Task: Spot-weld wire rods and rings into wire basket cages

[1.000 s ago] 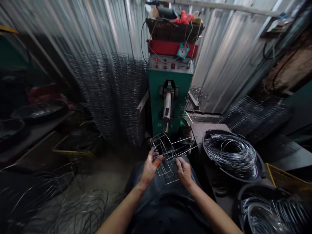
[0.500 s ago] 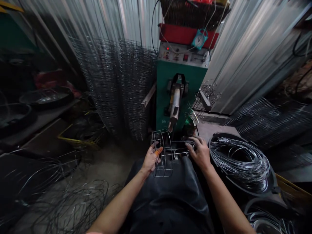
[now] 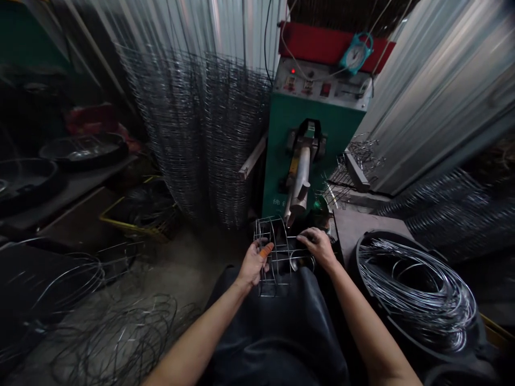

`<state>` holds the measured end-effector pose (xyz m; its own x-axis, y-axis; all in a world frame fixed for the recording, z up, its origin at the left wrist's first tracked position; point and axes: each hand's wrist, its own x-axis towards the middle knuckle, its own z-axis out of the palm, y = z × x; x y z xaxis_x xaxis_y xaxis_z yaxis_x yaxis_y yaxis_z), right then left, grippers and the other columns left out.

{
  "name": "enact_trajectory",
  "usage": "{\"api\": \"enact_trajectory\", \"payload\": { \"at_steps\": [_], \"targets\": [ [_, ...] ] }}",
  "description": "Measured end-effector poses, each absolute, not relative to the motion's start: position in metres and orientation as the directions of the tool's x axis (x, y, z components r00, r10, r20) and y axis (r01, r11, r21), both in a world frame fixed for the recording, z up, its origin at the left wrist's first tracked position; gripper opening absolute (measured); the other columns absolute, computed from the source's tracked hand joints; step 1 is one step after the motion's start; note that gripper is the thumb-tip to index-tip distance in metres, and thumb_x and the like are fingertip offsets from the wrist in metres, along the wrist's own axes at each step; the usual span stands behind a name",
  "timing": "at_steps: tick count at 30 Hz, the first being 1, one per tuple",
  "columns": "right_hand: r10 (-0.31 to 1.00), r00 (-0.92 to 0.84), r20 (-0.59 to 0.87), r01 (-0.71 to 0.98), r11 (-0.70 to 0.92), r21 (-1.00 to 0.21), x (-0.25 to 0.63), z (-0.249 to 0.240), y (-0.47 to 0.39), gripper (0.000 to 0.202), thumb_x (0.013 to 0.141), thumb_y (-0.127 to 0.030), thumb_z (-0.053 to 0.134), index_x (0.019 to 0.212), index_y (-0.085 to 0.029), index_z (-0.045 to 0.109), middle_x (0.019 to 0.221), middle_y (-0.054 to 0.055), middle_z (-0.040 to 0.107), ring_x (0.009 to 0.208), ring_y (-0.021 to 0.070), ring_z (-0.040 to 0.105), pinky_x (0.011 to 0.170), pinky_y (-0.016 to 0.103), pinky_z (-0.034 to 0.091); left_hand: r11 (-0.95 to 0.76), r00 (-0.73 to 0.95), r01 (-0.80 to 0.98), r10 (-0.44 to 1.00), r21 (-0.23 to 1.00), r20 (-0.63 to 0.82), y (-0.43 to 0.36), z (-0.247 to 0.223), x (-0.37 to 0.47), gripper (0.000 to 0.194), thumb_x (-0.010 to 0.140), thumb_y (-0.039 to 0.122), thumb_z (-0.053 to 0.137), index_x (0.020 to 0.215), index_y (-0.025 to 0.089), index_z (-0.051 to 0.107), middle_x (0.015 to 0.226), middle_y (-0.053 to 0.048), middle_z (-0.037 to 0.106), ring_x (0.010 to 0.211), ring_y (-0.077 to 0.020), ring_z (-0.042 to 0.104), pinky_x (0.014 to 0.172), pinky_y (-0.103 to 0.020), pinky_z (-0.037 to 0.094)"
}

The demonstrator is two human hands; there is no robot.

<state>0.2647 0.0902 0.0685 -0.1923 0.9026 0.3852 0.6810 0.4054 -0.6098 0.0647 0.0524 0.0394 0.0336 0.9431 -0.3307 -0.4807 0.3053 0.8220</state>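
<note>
Pale, vertically ribbed metal sheeting (image 3: 237, 27) walled the room from 11 to 2 o'clock. At 12 to 1 o'clock stood the green box-shaped machine with a grey control panel (image 3: 338, 115), its pale metal arm (image 3: 302, 171) slanting down toward you. At 11 o'clock, tall nested stacks of silvery wire mesh (image 3: 231, 134) leaned near the wall.

At 3 to 4 o'clock, the big round black tub (image 3: 362, 279) held a loose coil of thin, shiny wire (image 3: 426, 300). At 9 to 10 o'clock, a shallow round black pan (image 3: 82, 150) held something glossy, too dim to name. Nearer, at 10 o'clock, the yellow-rimmed basket (image 3: 115, 208) held dark, tangled wire. Springy loops of bare wire (image 3: 132, 338) lay on the dull grey floor (image 3: 189, 262) at 8 o'clock.

Over your glossy black lap covering (image 3: 277, 332), just below the arm's tip, you had the small silvery wire frame (image 3: 281, 254), curved and gridded. Your left hand (image 3: 251, 266), an orange wrap (image 3: 266, 250) on one finger, gripped its left side; your right hand (image 3: 319, 247) pinched a straight wire end at 3 o'clock of it.
</note>
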Motion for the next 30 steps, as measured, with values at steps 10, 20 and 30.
{"api": "enact_trajectory", "payload": {
  "at_steps": [10,20,30],
  "targets": [
    [0.901,-0.235,0.365,0.690,0.419,-0.591,0.270,0.065,0.112,0.030,0.083,-0.048,0.053,0.074,-0.021,0.064,0.076,0.004,0.063,0.078,0.0196,0.058,0.072,0.032,0.040,0.347,0.060,-0.530,0.926,0.774,-0.374,0.067,0.043,0.076,0.054,0.056,0.040,0.075,0.095,0.019,0.045,0.048,0.014,0.032,0.033,-0.0015,0.024,0.032,-0.016,0.021],
    [0.895,-0.244,0.374,0.711,0.427,-0.559,0.269,0.066,0.125,0.027,0.083,-0.046,0.054,0.075,-0.022,0.064,0.077,0.004,0.065,0.078,0.0193,0.058,0.072,0.033,0.039,0.331,0.049,-0.582,0.926,0.743,-0.374,0.078,0.042,0.077,0.054,0.051,0.037,0.077,0.092,0.019,0.046,0.053,0.012,0.036,0.036,-0.0010,0.026,0.033,-0.016,0.020],
    [0.896,-0.246,0.368,0.731,0.421,-0.536,0.269,0.067,0.129,0.027,0.084,-0.045,0.053,0.076,-0.022,0.065,0.079,0.004,0.065,0.080,0.0198,0.058,0.075,0.034,0.041,0.354,0.037,-0.558,0.914,0.751,-0.403,0.083,0.047,0.078,0.049,0.052,0.036,0.078,0.086,0.018,0.048,0.049,0.012,0.033,0.035,-0.0012,0.024,0.033,-0.016,0.017]
  ]
}}
